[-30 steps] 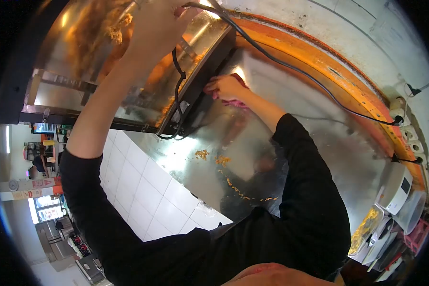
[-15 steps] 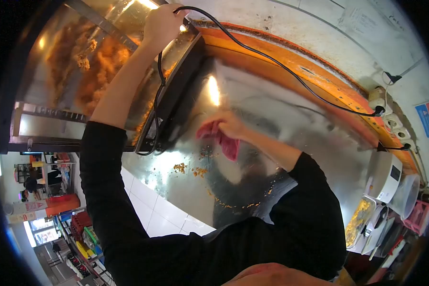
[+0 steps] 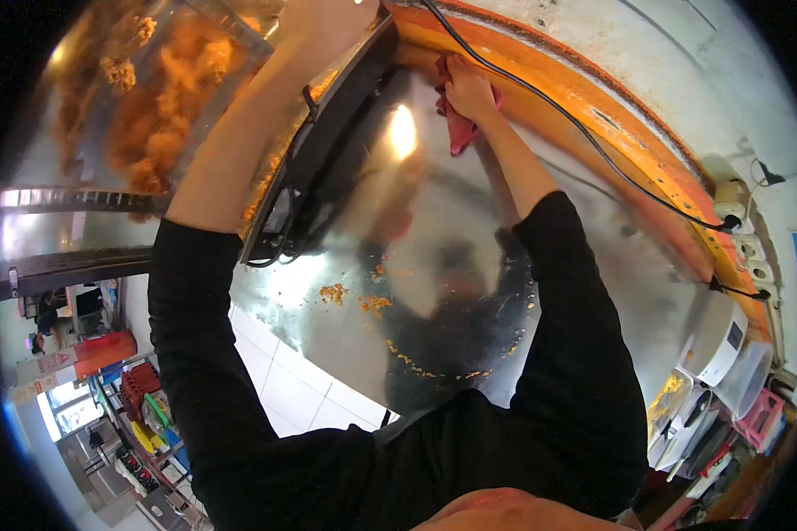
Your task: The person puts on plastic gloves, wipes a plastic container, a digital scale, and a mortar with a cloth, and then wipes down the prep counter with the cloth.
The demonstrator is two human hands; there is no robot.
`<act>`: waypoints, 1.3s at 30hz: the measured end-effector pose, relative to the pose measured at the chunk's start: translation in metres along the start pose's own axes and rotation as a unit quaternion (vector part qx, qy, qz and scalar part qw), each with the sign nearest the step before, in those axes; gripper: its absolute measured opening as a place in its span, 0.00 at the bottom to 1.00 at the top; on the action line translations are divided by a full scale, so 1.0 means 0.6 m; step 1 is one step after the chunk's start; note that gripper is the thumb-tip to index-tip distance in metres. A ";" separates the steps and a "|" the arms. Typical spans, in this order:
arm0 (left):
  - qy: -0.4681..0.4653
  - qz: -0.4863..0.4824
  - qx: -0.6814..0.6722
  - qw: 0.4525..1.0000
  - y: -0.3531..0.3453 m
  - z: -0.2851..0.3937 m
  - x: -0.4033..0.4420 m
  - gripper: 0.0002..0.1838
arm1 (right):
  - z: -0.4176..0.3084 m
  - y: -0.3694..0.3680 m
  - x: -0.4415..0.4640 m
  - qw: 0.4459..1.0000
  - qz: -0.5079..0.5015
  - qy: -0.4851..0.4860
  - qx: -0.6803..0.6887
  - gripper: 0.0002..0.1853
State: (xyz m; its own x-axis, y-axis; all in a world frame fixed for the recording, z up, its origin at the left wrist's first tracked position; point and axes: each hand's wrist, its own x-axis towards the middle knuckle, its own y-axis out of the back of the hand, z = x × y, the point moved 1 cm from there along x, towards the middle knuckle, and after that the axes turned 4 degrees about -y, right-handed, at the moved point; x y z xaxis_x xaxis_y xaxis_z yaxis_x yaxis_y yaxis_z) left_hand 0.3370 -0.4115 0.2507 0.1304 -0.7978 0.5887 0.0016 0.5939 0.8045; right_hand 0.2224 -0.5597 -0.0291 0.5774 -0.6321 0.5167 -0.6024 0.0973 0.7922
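Note:
A crumpled dark pink cloth [image 3: 460, 134] is in my right hand [image 3: 471, 92], pressed to the far part of the metal tabletop [image 3: 469, 195], close to the orange back edge. My left hand [image 3: 323, 25] is at the top of the glass-sided cabinet [image 3: 350, 111], its fingers cut off by the frame's upper edge. A black cord [image 3: 540, 93] arcs from the top edge down to the right, and more of it hangs below my left hand. Orange-brown crumbs [image 3: 375, 306] lie scattered on the near part of the tabletop.
Fried-looking brown food [image 3: 173, 115] sits behind the cabinet glass. Wall sockets [image 3: 751, 252] take plugs at the right. A white device [image 3: 717, 336], a clear tub [image 3: 746, 363] and a pink basket [image 3: 760, 418] stand at the right end. White floor tiles [image 3: 283, 389] show below.
My right hand has moved the cloth away from me, from mid-table to the back edge. The view has shifted, so my left hand now sits at the frame's top edge.

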 end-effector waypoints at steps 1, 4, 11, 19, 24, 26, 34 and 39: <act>0.000 -0.004 0.008 1.000 0.002 -0.003 -0.005 0.13 | -0.008 -0.009 0.016 1.000 0.001 0.000 0.008 0.27; -0.011 0.004 0.005 1.000 0.012 0.001 -0.017 0.14 | -0.046 -0.011 0.046 0.995 -0.036 0.061 0.077 0.26; -0.016 -0.047 -0.003 0.999 0.033 -0.002 -0.028 0.18 | -0.174 -0.048 -0.029 0.953 0.010 0.218 0.211 0.18; -0.037 -0.173 0.155 0.972 -0.035 0.020 -0.033 0.36 | -0.365 -0.027 -0.163 0.889 -0.175 0.298 0.300 0.21; -0.065 -0.203 0.075 0.974 -0.099 0.036 -0.028 0.32 | -0.410 0.018 -0.293 0.874 -0.210 0.354 0.257 0.23; -0.018 -0.214 0.066 0.974 -0.143 0.026 -0.034 0.33 | -0.407 0.089 -0.319 0.849 -0.289 0.321 0.304 0.15; 0.058 -0.316 -0.037 0.946 -0.198 0.010 -0.110 0.43 | -0.309 0.236 -0.341 0.633 -0.358 -0.143 0.671 0.24; 0.002 -0.287 -0.278 0.917 -0.150 -0.018 -0.209 0.30 | -0.123 0.401 -0.345 0.568 -0.140 -0.332 0.740 0.26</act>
State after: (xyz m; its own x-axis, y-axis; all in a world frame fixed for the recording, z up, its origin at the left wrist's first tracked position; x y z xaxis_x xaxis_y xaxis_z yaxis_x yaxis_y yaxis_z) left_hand 0.3311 -0.3640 0.1035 -0.0471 -0.9956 0.0808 0.5764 0.0390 0.8162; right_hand -0.0010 -0.3486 0.0785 0.7261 -0.6615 -0.1877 -0.6247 -0.5207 -0.5819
